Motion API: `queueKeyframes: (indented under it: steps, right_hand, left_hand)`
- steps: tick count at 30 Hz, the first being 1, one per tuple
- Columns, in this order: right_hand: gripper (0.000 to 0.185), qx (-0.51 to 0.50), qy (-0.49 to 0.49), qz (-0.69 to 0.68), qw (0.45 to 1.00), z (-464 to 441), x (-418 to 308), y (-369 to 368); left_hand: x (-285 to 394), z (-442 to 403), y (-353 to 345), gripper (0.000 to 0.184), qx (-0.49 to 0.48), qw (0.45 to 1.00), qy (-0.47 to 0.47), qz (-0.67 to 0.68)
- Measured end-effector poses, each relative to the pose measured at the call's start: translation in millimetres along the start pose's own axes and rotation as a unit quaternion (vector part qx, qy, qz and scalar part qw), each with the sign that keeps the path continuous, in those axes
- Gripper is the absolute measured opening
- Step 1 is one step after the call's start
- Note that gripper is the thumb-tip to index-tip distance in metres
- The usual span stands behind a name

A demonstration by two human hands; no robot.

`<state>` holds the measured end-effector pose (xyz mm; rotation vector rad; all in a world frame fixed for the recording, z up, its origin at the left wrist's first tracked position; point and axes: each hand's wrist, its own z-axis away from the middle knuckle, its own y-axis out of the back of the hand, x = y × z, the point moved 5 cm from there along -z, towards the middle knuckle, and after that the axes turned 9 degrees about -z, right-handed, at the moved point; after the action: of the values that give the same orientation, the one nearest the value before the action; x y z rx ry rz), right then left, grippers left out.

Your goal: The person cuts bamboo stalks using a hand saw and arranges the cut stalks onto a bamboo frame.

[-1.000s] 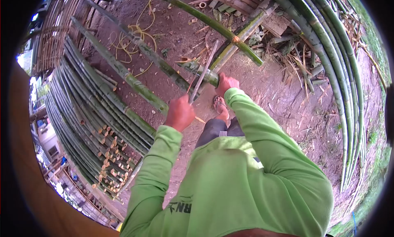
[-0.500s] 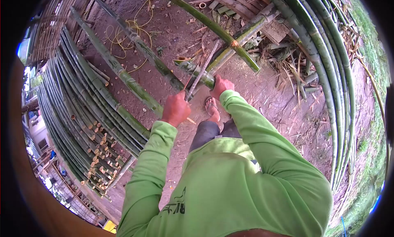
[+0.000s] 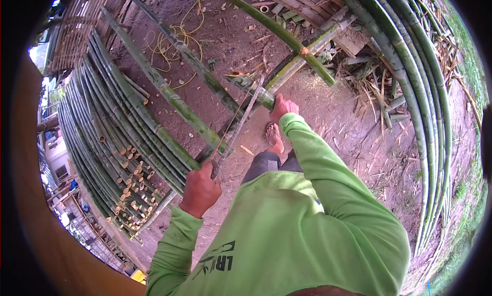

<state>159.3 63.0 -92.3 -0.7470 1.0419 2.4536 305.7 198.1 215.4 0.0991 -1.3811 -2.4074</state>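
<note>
My left hand (image 3: 201,189) is closed around the near end of a bow saw (image 3: 240,123), which has a long curved stick-like frame and a thin blade. The saw slants up and away across a short green bamboo piece (image 3: 261,94), and its blade seems to touch that piece. Where exactly the blade meets the bamboo is too small to tell. My right hand (image 3: 283,109) is closed on the near right end of the same bamboo piece. This piece lies over a supporting bamboo pole (image 3: 287,73), with a split or cut opening at its far left end.
Long bamboo poles (image 3: 169,96) extend away on the left, beside a large stack (image 3: 123,127) with cut ends facing me. More long poles (image 3: 428,106) curve along the right. A yellow cord (image 3: 177,37) and bamboo scraps (image 3: 376,93) lie on the dirt ground.
My left hand has pulled the saw back toward me and to the left, so more of the blade shows on the near side. My right hand stays on the bamboo piece.
</note>
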Motion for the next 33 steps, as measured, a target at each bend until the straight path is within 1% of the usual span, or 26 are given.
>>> queueKeyframes:
  steps: [1,3,5,7,8,11,13,14,15,18,19,21,23,24,25,28,29,31,32,33]
  right_hand:
    - [0.042,0.002,0.002,-0.007,1.0,0.3,-1.4,1.2]
    - [0.044,0.01,0.002,-0.008,1.0,-4.7,2.1,-0.7]
    - [0.045,-0.016,0.011,0.006,1.0,-6.9,2.9,5.3]
    - [0.045,-0.036,0.004,0.012,0.999,-4.1,-4.0,13.9]
    - [0.045,-0.048,0.005,0.014,0.999,3.0,-3.7,5.8]
    - [0.043,-0.035,0.013,0.016,0.999,-6.9,-1.5,7.5]
    - [0.042,-0.03,0.019,0.006,0.999,-9.5,-2.6,10.3]
    - [0.042,-0.032,0.02,0.003,0.999,-5.0,-2.5,9.0]
    - [0.044,-0.036,0.023,0.014,0.999,-3.9,-4.1,10.3]
    - [0.048,-0.01,0.008,0.022,1.0,0.3,-5.1,7.8]
    - [0.045,-0.012,0.013,0.026,1.0,7.7,-4.4,4.8]
    - [0.041,0.001,0.029,0.03,0.999,3.5,-7.3,12.9]
    - [0.045,-0.015,0.027,0.014,0.999,8.4,-4.5,5.6]
    - [0.048,-0.013,0.031,0.009,0.999,1.8,-5.2,10.1]
    - [0.046,-0.019,0.025,0.016,0.999,-1.6,-1.9,5.7]
    - [0.046,-0.017,0.014,0.007,1.0,-0.5,-3.4,9.9]
    - [0.046,-0.026,0.008,0.007,1.0,-6.5,-1.1,8.1]
    - [0.047,-0.049,0.0,0.014,0.999,-11.9,4.7,1.7]
    - [0.047,-0.052,0.008,0.011,0.999,-17.2,2.4,5.7]
    - [0.048,-0.059,0.014,0.005,0.998,-15.0,-2.4,9.2]
  left_hand:
    - [1.0,-13.0,-4.0,0.014,0.002,1.0,-0.008,0.006]
    - [-1.5,-99.0,-46.3,0.016,0.0,1.0,-0.004,-0.02]
    - [14.8,-168.1,-68.4,0.013,0.01,1.0,-0.014,0.001]
    - [26.5,-176.2,-71.9,0.011,0.029,0.999,-0.026,0.001]
    - [23.7,-169.5,-70.7,0.011,0.038,0.999,-0.026,-0.001]
    - [4.7,-154.2,-82.6,0.01,0.067,0.995,-0.08,0.009]
    - [-32.8,-161.3,-102.3,0.012,0.061,0.994,-0.079,0.043]
    - [-43.0,-157.9,-107.3,0.013,0.055,0.994,-0.074,0.062]
    - [-45.6,-159.3,-110.7,0.012,0.071,0.992,-0.09,0.048]
    - [8.9,-153.0,-78.0,0.009,0.069,0.993,-0.097,0.015]
    - [22.0,-146.8,-66.8,0.007,0.103,0.986,-0.13,-0.001]
    - [20.0,-107.2,-48.9,0.012,0.05,0.994,-0.095,-0.006]
    - [4.2,-45.3,-22.7,0.016,0.007,0.999,-0.054,-0.004]
    - [0.9,-21.6,-10.5,0.017,0.002,0.999,-0.043,0.001]
    - [0.1,-5.2,-2.4,0.019,-0.005,0.999,-0.032,0.007]
    - [5.8,-4.5,-1.0,0.021,-0.034,0.999,-0.008,-0.024]
    - [4.5,-18.4,-3.2,0.005,0.019,1.0,-0.017,0.01]
    - [0.2,-101.5,-45.6,0.007,-0.011,0.999,-0.011,0.033]
    - [5.2,-148.8,-61.3,0.01,0.025,0.998,-0.04,0.039]
    - [9.7,-188.3,-77.4,0.009,-0.019,0.998,0.05,0.043]
